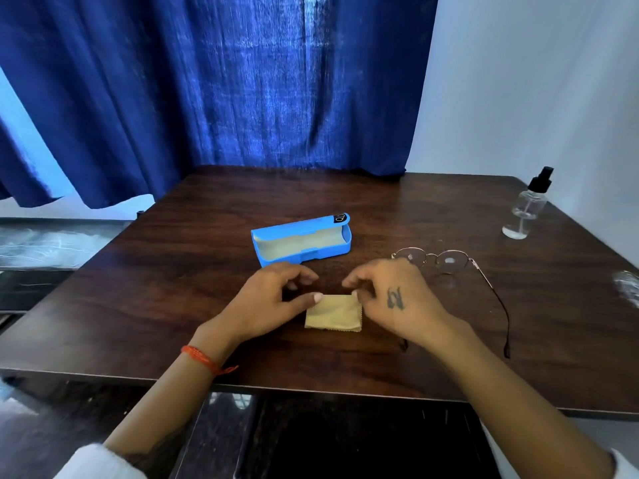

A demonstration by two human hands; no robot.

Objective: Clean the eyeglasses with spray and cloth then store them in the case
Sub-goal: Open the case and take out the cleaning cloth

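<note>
Nearest to me, both forearms reach in over the near edge of the table, and I read the scene from my left across. On that side the left hand has an orange thread at the wrist; its thumb tip presses the upper left corner of the cloth while the other fingers curl loosely above, closed on nothing. Behind it the blue case lies open and looks empty, its pale lining showing. The cloth sits flat and folded on the wood between my hands. To its right, the right hand pinches the upper right corner of the cloth between thumb and forefinger, the remaining fingers half open. Just beyond that hand the eyeglasses rest on the table with the arms unfolded, one arm trailing toward me. Far right, well apart, the spray bottle stands upright.

I judge the step in hand to be opening or taking up the cloth. To do it well I would lift by both corners evenly, shake out the fold, and keep fingertips off the middle so the wiping face stays clean for the lenses.
</note>
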